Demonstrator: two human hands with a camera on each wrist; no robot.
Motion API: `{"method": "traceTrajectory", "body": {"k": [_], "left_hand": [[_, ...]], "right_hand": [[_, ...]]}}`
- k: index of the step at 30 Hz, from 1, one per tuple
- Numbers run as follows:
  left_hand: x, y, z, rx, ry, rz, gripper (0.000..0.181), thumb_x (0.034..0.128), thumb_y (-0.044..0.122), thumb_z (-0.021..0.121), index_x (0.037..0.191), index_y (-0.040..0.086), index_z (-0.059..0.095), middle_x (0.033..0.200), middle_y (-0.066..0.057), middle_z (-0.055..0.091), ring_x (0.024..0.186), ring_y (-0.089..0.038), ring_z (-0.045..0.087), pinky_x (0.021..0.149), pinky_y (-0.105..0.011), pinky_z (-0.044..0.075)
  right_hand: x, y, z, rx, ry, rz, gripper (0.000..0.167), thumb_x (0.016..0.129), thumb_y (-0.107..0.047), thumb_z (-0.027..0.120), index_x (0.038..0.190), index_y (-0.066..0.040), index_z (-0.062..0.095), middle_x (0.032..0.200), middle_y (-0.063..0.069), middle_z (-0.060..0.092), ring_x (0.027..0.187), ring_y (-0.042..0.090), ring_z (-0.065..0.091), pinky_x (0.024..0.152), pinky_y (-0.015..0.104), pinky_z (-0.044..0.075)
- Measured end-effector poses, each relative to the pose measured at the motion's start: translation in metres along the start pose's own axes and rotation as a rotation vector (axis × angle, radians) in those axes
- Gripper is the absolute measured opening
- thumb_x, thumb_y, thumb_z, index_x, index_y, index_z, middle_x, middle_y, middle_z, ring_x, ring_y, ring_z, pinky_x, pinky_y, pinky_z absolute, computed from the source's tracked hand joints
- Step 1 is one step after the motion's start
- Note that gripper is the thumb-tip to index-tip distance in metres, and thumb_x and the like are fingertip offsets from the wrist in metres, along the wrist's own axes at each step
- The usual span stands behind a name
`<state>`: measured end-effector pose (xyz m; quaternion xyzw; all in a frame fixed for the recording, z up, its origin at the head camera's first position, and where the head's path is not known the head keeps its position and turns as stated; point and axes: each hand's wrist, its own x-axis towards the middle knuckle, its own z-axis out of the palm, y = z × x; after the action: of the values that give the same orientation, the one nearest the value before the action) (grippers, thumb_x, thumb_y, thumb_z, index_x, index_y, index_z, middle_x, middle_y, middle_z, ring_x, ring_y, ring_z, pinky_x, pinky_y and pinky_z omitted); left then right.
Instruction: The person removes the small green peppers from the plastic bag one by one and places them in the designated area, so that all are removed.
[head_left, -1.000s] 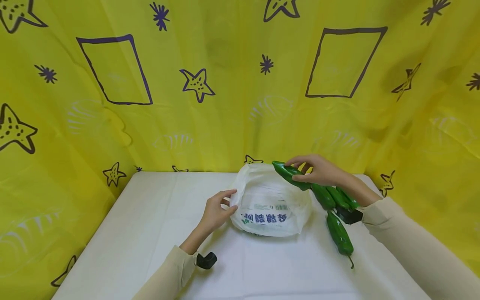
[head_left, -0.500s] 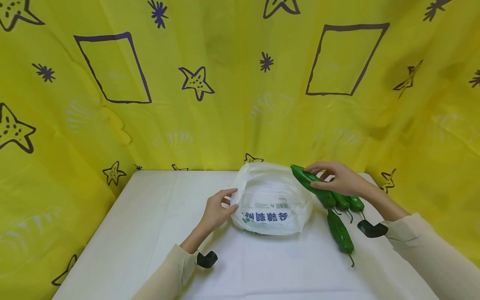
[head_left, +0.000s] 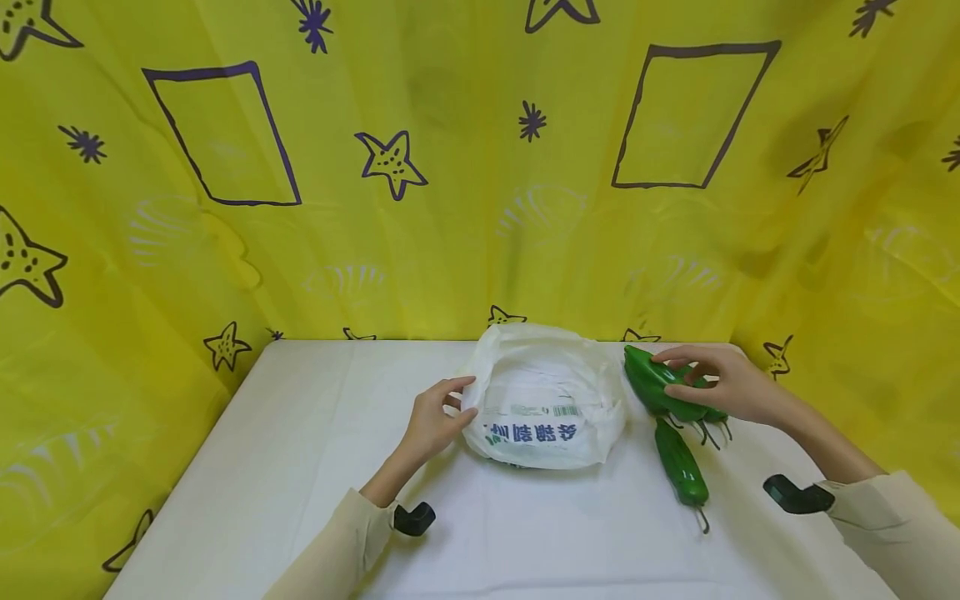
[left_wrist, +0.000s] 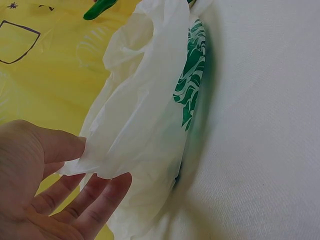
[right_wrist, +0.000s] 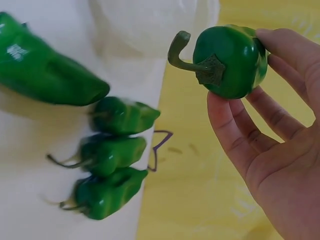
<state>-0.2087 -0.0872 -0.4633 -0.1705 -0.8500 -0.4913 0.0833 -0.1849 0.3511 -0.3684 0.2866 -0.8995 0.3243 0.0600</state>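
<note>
My left hand pinches the left rim of a white plastic bag, which stands with its mouth wide. In the left wrist view, thumb and fingers clasp the thin film of the bag, and green print shows on its underside. My right hand holds a green pepper between thumb and fingertips, its curved stem facing the right wrist camera. Below that hand, three green peppers lie side by side on the table, partly covered in the head view. Nearer the person lies another green pepper, stem toward the front.
A white cloth covers the table. Behind it and at both sides hangs a yellow curtain with starfish and frame drawings. Each wrist carries a small black camera.
My right hand has moved right and toward the person with the pepper, from beside the bag's mouth to over the row of peppers. The left hand stays on the bag's rim.
</note>
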Motion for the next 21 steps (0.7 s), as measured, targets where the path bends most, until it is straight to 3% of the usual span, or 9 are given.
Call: {"method": "traceTrajectory", "body": {"k": [3, 10, 17, 21], "left_hand": [[0.000, 0.000, 0.000, -0.004, -0.003, -0.010, 0.047, 0.0855, 0.000, 0.080, 0.131, 0.005, 0.069, 0.112, -0.014, 0.069, 0.087, -0.025, 0.068, 0.065, -0.024, 0.055], [0.000, 0.000, 0.000, -0.007, -0.004, -0.017, 0.046, 0.0855, -0.001, 0.079, 0.130, 0.005, 0.069, 0.113, -0.014, 0.069, 0.087, -0.025, 0.068, 0.063, -0.023, 0.055], [0.000, 0.000, 0.000, 0.002, -0.003, -0.025, 0.046, 0.0858, 0.001, 0.080, 0.130, 0.006, 0.069, 0.113, -0.013, 0.070, 0.088, -0.024, 0.068, 0.065, -0.025, 0.056], [0.001, 0.000, 0.000, 0.001, 0.002, -0.017, 0.046, 0.0855, 0.001, 0.080, 0.130, 0.005, 0.069, 0.112, -0.013, 0.070, 0.088, -0.024, 0.068, 0.069, -0.028, 0.057]], "right_hand": [[-0.010, 0.005, 0.001, 0.011, 0.006, -0.004, 0.044, 0.087, -0.002, 0.080, 0.129, -0.004, 0.068, 0.117, 0.015, 0.069, 0.080, 0.008, 0.069, 0.067, 0.028, 0.059], [-0.034, 0.009, 0.003, 0.033, 0.003, 0.125, 0.044, 0.090, -0.007, 0.079, 0.132, -0.006, 0.066, 0.121, 0.017, 0.066, 0.082, 0.008, 0.066, 0.062, 0.028, 0.057], [-0.055, 0.018, 0.008, 0.020, 0.021, 0.181, 0.042, 0.091, -0.006, 0.077, 0.132, -0.004, 0.065, 0.120, 0.018, 0.066, 0.084, 0.006, 0.065, 0.062, 0.027, 0.055], [-0.066, 0.022, 0.013, 0.045, 0.018, 0.215, 0.039, 0.094, -0.009, 0.075, 0.131, -0.005, 0.065, 0.116, 0.009, 0.068, 0.087, 0.005, 0.065, 0.064, 0.028, 0.057]]}}
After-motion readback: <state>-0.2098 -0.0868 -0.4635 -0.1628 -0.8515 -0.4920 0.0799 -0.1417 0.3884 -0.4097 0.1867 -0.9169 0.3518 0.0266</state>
